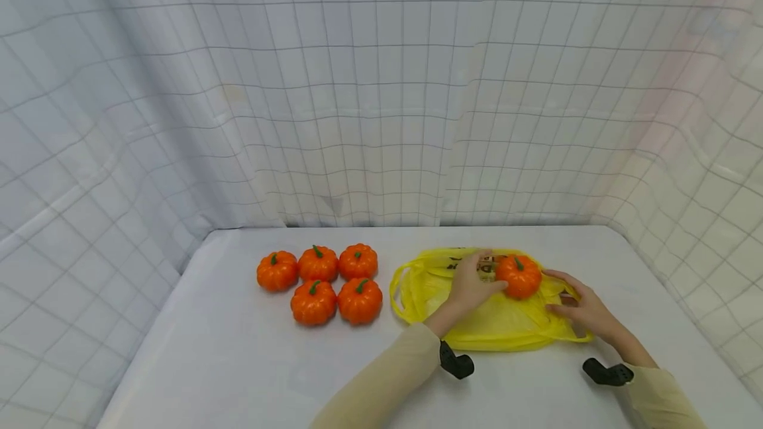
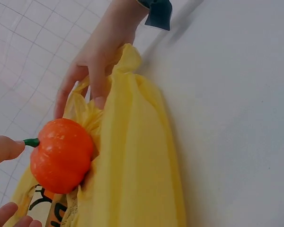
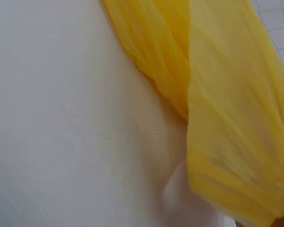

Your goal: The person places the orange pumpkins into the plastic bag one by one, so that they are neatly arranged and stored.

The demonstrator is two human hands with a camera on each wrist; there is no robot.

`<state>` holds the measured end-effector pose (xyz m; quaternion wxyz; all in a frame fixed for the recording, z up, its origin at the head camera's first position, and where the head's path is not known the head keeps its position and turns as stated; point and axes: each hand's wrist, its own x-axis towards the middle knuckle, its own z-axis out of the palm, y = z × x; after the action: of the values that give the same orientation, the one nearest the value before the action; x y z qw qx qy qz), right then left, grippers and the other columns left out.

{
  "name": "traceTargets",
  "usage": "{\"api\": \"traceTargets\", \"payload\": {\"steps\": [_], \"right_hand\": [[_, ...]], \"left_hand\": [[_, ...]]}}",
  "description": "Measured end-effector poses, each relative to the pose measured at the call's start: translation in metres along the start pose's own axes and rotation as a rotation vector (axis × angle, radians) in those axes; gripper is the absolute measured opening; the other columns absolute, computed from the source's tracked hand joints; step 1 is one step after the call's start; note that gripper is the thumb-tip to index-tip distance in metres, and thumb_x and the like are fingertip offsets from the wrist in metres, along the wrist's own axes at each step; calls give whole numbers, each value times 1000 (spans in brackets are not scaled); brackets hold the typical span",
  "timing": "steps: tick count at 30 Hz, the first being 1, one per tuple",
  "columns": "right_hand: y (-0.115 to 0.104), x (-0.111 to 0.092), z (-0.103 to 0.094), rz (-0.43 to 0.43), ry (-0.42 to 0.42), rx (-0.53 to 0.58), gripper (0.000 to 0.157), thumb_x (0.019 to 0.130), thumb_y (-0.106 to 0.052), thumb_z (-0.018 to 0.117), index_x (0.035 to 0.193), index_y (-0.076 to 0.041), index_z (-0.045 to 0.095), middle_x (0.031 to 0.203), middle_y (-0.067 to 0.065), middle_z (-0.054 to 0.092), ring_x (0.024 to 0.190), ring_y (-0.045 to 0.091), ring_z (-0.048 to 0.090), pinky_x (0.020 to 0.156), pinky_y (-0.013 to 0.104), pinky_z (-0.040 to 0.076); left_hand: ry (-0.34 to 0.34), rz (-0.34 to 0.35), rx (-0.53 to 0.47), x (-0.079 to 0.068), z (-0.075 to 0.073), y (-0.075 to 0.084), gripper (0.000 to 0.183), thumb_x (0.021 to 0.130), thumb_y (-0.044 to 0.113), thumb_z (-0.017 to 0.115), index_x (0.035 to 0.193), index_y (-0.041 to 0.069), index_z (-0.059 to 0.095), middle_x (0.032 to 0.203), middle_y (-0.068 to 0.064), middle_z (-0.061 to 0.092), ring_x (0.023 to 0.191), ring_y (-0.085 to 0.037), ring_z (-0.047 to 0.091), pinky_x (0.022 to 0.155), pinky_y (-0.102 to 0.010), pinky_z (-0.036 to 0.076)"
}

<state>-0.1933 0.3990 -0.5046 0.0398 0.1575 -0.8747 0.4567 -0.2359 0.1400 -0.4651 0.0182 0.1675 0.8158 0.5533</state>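
Note:
A small orange pumpkin (image 1: pixel 519 277) with a green stem lies on top of a yellow plastic bag (image 1: pixel 495 323) spread flat on the table. My left hand (image 1: pixel 473 281) is just left of that pumpkin, fingers spread; in the left wrist view its thumb (image 2: pixel 7 149) is at the stem tip, and whether they touch is unclear. At the bag's right end is my right hand (image 1: pixel 581 306), thumb and fingers apart and fairly straight against the plastic by a handle loop. Yellow plastic (image 3: pixel 236 113) hides most of this hand in the right wrist view.
Several more orange pumpkins (image 1: pixel 313 302) sit in two rows left of the bag on the white table (image 1: pixel 226 363). A bag handle (image 1: pixel 398 293) loops out towards them. Behind and beside the table hang white checked curtains (image 1: pixel 369 85).

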Motion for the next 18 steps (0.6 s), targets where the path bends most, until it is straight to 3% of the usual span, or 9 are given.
{"api": "traceTargets", "payload": {"steps": [13, 18], "right_hand": [[-1, -3, 0, 15, -2, 1, 64, 85, -11, 71, 141, 0, 41, 132, -29, 32, 110, -23, 38, 85, 2, 41], [-1, -3, 0, 16, 0, -10, 64, 85, -11, 72, 140, 0, 41, 133, -28, 33, 111, -23, 37, 84, 2, 41]], "left_hand": [[7, 42, -76, -20, -49, 3, 63, 83, 23, 76, 139, 19, 48, 140, -6, 50, 126, -30, 49, 100, -44, 46], [28, 76, -59, -30, -69, 4, 62, 82, 22, 76, 138, 19, 48, 138, -8, 51, 124, -31, 49, 99, -43, 47]]}}
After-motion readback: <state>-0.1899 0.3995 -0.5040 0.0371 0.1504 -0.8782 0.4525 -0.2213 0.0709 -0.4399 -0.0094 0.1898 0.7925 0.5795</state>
